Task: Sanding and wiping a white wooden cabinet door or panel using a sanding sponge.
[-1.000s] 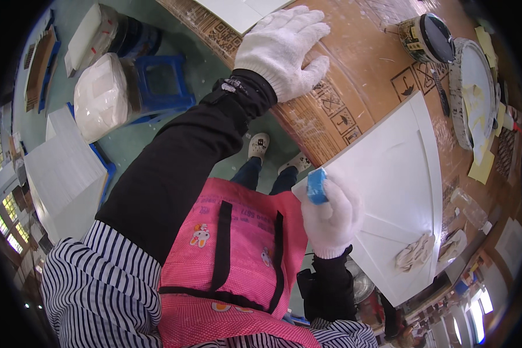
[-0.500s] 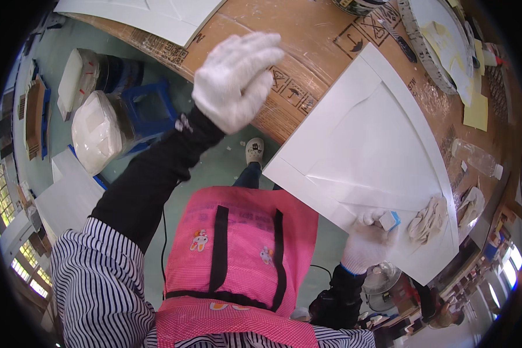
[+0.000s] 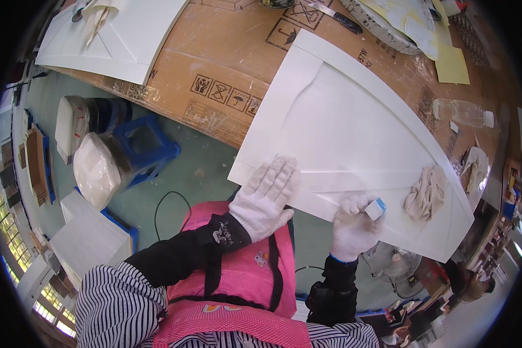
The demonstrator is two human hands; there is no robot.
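Observation:
A large white panel [image 3: 359, 127] with a curved edge and raised borders lies on the cardboard-covered table. My left hand [image 3: 267, 188], in a white knit glove, rests flat on the panel's near left corner with its fingers stretched out. Over the panel's near edge, my gloved right hand [image 3: 354, 223] is closed round a small white and blue block [image 3: 376, 209]. Just right of that hand, a crumpled beige cloth [image 3: 426, 194] lies on the panel.
Another white panel [image 3: 116, 40] occupies the table's far left. Around the right side are a putty knife [image 3: 345, 23], yellow sandpaper sheets [image 3: 451, 65], a clear bottle [image 3: 461, 112] and a second cloth [image 3: 475, 168]. A blue stool [image 3: 148, 148] and a fan [image 3: 393, 261] stand below.
My left hand has come down from above the table onto the panel's near corner. My right hand keeps the block near the same edge. The view has shifted, showing more of the far-left panel.

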